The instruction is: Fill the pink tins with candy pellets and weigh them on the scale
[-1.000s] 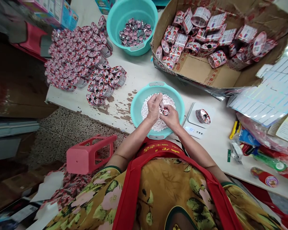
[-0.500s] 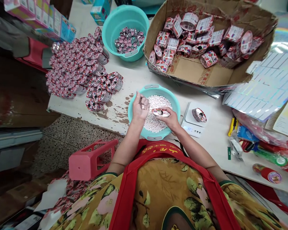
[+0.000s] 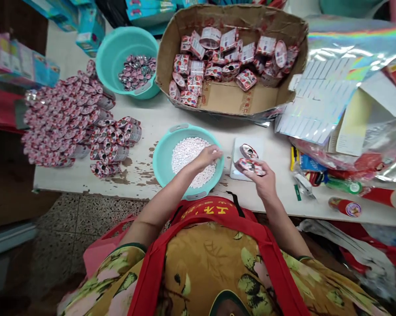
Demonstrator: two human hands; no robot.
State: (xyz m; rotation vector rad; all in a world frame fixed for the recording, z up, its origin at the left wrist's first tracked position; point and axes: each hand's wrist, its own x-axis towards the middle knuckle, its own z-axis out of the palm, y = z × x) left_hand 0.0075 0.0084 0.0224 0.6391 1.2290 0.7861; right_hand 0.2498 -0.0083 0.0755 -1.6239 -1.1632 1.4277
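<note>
My left hand is over the right side of a turquoise basin, fingers curled closed. A few white tablets seem to show at its fingertips; most of the grip is hidden. Inside the basin lies a heap of small white tablets. My right hand grips a small red-and-white printed oval tin, holding it above the front of a white scale. Just behind it, a second tin with a round hole in its top sits on the scale. The scale's display is covered by the held tin and hand.
A cardboard box of printed tins stands at the back. Left of it is a turquoise basin of small metal lids. Many tins are massed on the left. Plastic sheets, a cutter and a red jar are on the right.
The view has shifted right. My right hand has carried the tin from over the basin to the scale. My left hand has turned from palm up to knuckles up and moved toward the basin's right rim.
</note>
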